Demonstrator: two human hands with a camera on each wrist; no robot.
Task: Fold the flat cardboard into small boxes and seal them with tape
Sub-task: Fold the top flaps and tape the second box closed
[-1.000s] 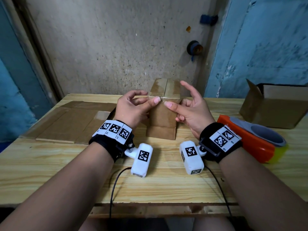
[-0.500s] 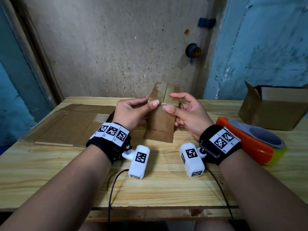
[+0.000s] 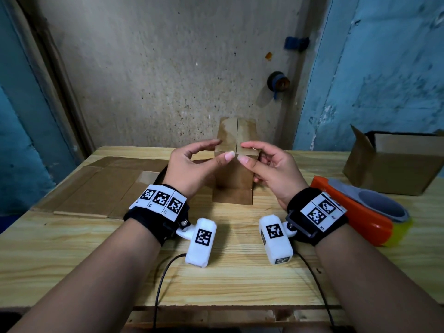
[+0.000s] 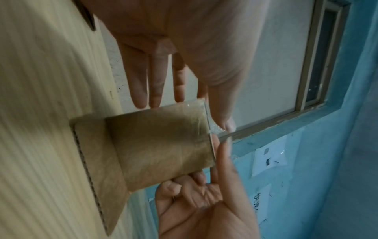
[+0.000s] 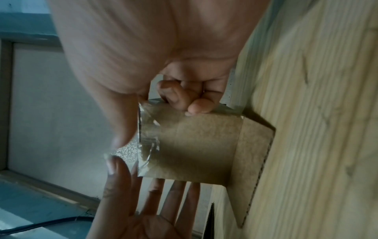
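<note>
No words or numbers can be read: the wristbands (image 3: 159, 200) carry only black-and-white square code markers, with small print beside them seemingly too tiny to read.

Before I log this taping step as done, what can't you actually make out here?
- Far side of the small box: head view, hidden by the box itself.
- Clear tape along the top seam: barely visible in the head view; both wrist views are blurred.
- Bottom flaps: their underside lies against the table.
- Right hand curled fingers: behind the box.
</note>
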